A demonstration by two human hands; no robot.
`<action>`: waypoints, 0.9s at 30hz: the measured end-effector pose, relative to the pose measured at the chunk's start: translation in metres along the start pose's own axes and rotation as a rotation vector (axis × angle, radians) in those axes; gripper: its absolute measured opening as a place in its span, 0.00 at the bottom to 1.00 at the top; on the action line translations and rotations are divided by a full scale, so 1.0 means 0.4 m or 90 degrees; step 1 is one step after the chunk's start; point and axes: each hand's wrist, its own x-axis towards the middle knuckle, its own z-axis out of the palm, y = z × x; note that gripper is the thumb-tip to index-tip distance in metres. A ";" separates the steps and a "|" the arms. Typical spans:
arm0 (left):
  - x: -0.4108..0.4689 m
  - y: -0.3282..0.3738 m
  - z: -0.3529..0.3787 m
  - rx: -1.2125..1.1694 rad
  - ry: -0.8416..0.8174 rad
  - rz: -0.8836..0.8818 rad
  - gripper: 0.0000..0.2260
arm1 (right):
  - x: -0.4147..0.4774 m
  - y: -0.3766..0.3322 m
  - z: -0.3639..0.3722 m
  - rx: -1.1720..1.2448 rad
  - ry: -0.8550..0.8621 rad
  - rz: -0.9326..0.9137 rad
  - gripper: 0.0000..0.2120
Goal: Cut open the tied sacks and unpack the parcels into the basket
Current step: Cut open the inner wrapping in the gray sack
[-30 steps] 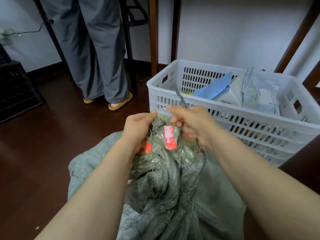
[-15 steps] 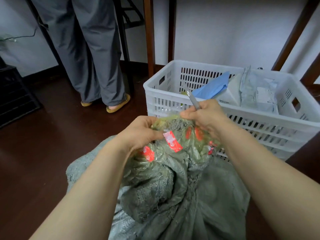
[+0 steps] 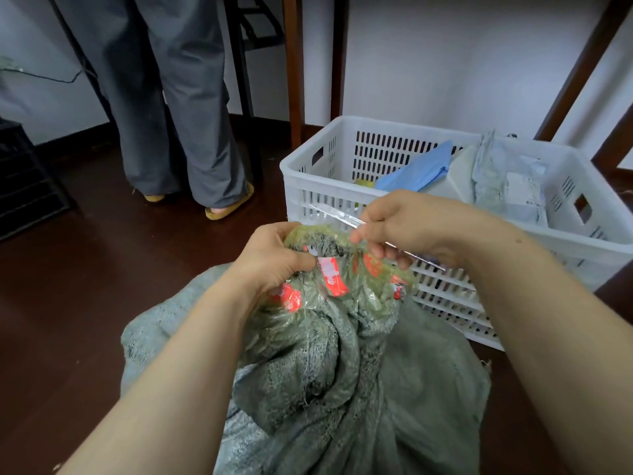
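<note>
A grey-green woven sack lies on the dark floor in front of me. Its bunched neck is wrapped in clear tape with red-orange printed patches. My left hand grips the neck from the left. My right hand holds a thin silver blade, blurred, pointing left just above the neck's top. The white slatted basket stands behind the sack to the right. It holds a blue parcel and pale grey parcels.
A person in grey trousers and yellow slippers stands at the back left. Wooden legs rise behind the basket. A black crate sits at the far left. Dark floor lies bare to the left of the sack.
The blade swung from pointing up and away to lying flat, pointing left over the sack's neck. Both hands shifted slightly while my left hand kept its grip on the neck.
</note>
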 end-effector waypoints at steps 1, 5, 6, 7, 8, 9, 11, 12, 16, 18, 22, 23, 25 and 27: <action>0.003 -0.003 -0.002 0.000 0.010 0.000 0.16 | -0.004 0.000 0.005 -0.012 -0.024 0.006 0.07; 0.006 -0.011 -0.008 -0.008 0.034 -0.014 0.19 | 0.007 0.001 0.020 -0.130 0.016 0.014 0.12; 0.007 -0.012 -0.008 -0.012 0.042 -0.019 0.19 | 0.010 0.002 0.021 -0.147 0.028 0.007 0.15; 0.009 -0.013 -0.009 -0.018 0.046 -0.021 0.19 | 0.011 0.001 0.022 -0.163 0.027 0.005 0.16; 0.009 -0.013 -0.008 -0.020 0.050 -0.022 0.19 | 0.011 0.001 0.023 -0.177 0.015 0.007 0.15; 0.008 -0.012 -0.007 -0.021 0.050 -0.019 0.20 | 0.010 0.001 0.025 -0.188 -0.003 0.012 0.14; 0.006 -0.009 -0.002 -0.024 0.048 -0.012 0.20 | 0.009 0.003 0.032 -0.181 -0.035 0.018 0.10; 0.004 -0.006 0.001 -0.024 0.051 -0.010 0.22 | 0.008 0.004 0.038 -0.171 -0.045 0.018 0.09; 0.015 -0.019 -0.001 0.046 0.078 0.013 0.28 | 0.019 0.004 0.058 -0.179 -0.047 0.015 0.08; 0.018 -0.022 -0.001 0.084 0.097 0.020 0.31 | 0.026 0.001 0.064 -0.193 -0.041 0.019 0.09; 0.019 -0.024 -0.001 0.158 0.105 0.042 0.33 | 0.033 0.002 0.081 -0.223 -0.021 0.008 0.11; 0.020 -0.024 -0.002 0.177 0.103 0.051 0.34 | 0.037 0.004 0.086 -0.230 -0.009 0.001 0.10; 0.020 -0.025 -0.003 0.210 0.092 0.074 0.35 | 0.049 0.009 0.096 -0.239 0.020 -0.008 0.09; 0.017 -0.019 -0.003 0.234 0.094 0.080 0.37 | 0.064 0.015 0.105 -0.239 0.048 -0.005 0.09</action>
